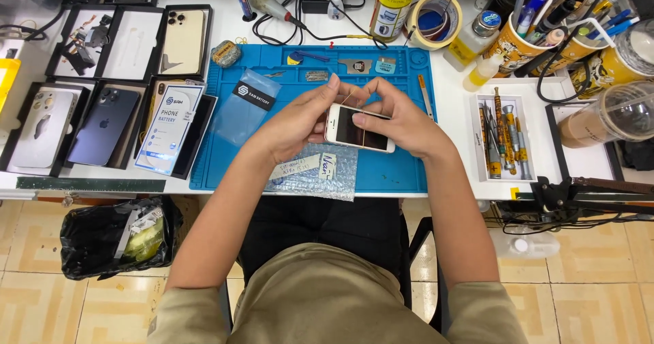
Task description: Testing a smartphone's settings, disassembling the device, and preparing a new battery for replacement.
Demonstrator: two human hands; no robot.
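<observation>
My left hand (303, 119) and right hand (395, 116) both grip the white phone (357, 129) above the blue mat (388, 170); fingers curled around its edges.

Both forearms reach forward and angle inward, bare from the elbows down. The left hand (303, 119) curls with its index finger raised, the right hand (398, 116) bends at the wrist, fingertips meeting between them.

Work mat (395, 170) solid blue. Phone (359, 129) white frame, black screen. Bubble wrap (337, 180) clear, dotted. Tape roll (436, 20) beige, blue core. Spray can (394, 3) yellow. Bin bag (95, 238) black. Floor tiles (41, 303) cream.
</observation>
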